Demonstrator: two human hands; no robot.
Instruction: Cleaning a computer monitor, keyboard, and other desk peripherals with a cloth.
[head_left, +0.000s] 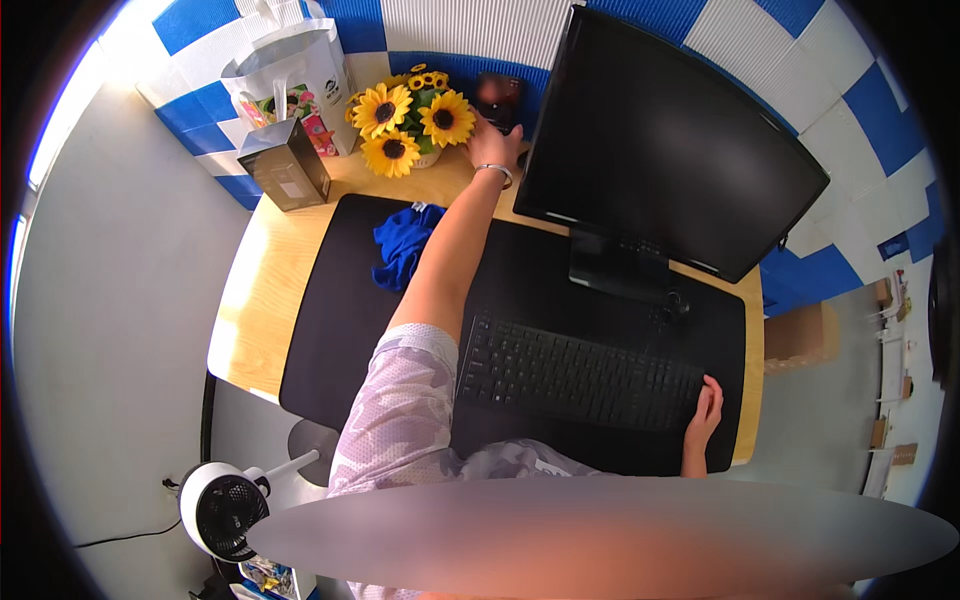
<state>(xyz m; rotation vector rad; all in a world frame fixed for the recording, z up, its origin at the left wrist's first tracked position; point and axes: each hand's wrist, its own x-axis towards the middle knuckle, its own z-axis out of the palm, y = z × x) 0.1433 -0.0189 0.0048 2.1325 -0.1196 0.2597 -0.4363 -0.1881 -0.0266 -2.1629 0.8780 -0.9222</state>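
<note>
My left hand (493, 142), with a bracelet at the wrist, reaches to the back of the desk. It is beside the artificial sunflowers (394, 120) in a white pot (427, 157); some fingers are hidden behind the blooms, so its grip is unclear. Just behind this hand a dark, glossy object (499, 94) leans by the wall. My right hand (703, 420) rests at the right end of a black keyboard (577, 371), fingers slightly bent, with nothing visible in it. A crumpled blue cloth (405, 244) lies on the black desk mat (330, 322), left of my left forearm.
A black monitor (667, 142) stands at the back right, its base on the mat. A dark box (285, 165) and a white bag (322, 90) stand at the back left. Off the desk's left side is a white fan (225, 510). A cardboard box (799, 334) is beyond the right edge.
</note>
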